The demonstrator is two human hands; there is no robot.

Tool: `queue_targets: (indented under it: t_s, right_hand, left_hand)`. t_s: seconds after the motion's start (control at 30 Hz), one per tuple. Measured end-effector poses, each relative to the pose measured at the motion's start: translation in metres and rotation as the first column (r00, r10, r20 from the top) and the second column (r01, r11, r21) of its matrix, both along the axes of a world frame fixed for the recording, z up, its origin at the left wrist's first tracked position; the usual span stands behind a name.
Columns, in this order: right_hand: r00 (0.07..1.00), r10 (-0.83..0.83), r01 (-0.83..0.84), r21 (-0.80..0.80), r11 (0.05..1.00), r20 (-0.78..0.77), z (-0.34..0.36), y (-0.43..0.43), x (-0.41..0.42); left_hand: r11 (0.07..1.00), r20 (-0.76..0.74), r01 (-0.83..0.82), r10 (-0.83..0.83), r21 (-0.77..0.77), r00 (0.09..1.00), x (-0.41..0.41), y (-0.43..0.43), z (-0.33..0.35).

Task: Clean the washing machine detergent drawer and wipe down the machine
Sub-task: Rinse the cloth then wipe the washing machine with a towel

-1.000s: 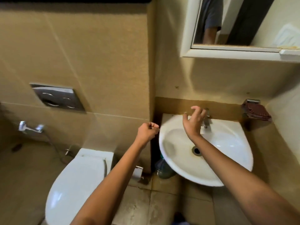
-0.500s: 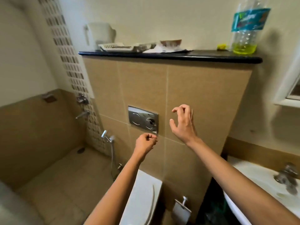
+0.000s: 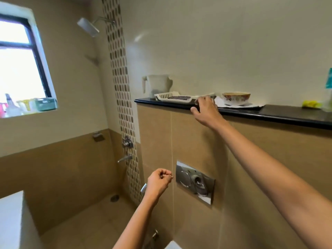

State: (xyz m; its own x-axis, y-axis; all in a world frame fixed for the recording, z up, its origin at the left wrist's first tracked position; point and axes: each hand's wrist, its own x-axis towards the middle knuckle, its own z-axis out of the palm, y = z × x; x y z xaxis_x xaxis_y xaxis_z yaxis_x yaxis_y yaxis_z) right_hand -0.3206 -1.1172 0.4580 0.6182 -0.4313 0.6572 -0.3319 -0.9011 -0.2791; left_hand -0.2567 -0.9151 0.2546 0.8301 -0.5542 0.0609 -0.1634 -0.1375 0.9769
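No washing machine can be told for sure. On the black ledge (image 3: pixel 269 115) lies a white slotted tray (image 3: pixel 162 96) with a dark pad in it, and a second white plastic piece (image 3: pixel 206 95) lies beside it. My right hand (image 3: pixel 205 109) is raised to the ledge's front edge, fingers spread over the top next to that white piece, thumb below the edge. It grips nothing that I can see. My left hand (image 3: pixel 158 182) hangs lower, in front of the tiled wall, curled into a fist with nothing visible in it.
A white jug (image 3: pixel 158 85), a patterned bowl (image 3: pixel 235 98) on paper, a yellow item (image 3: pixel 311 104) and a bottle (image 3: pixel 328 90) share the ledge. A chrome flush plate (image 3: pixel 195 181) sits below. Shower taps (image 3: pixel 127 142) and a window (image 3: pixel 21 65) are left; a white block (image 3: pixel 10 218) is at lower left.
The view has swung up and left from the sink to the ledge and shower. My right hand has risen from sink level to the ledge edge. My left fist stays curled.
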Motion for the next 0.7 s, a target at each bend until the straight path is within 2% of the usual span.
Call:
queue_targets:
  t_s: [0.17, 0.3, 0.43, 0.57, 0.7]
  right_hand:
    - [0.996, 0.089, -0.089, 0.008, 0.996, -0.017, 0.070, -0.037, 0.048]
    - [0.967, 0.113, -0.114, 0.008, 0.993, -0.228, 0.093, -0.060, 0.081]
    - [0.885, 0.100, -0.111, 0.002, 0.994, -0.454, 0.099, -0.081, 0.111]
    - [0.822, 0.101, -0.092, 0.044, 0.995, -0.560, 0.097, -0.101, 0.132]
    - [0.813, 0.097, -0.084, 0.048, 0.995, -0.574, 0.096, -0.107, 0.143]
  left_hand:
    - [0.999, 0.042, -0.030, 0.031, -0.021, 0.999, 0.041, -0.019, 0.016]
    - [0.997, 0.041, -0.059, 0.061, -0.051, 0.997, 0.069, -0.033, 0.015]
    - [0.995, 0.025, -0.073, 0.075, -0.060, 0.997, 0.086, -0.042, 0.008]
    - [0.995, 0.002, -0.090, 0.090, -0.042, 0.996, 0.098, -0.045, -0.004]
    - [0.993, -0.008, -0.120, 0.120, 0.007, 0.993, 0.100, -0.042, -0.012]
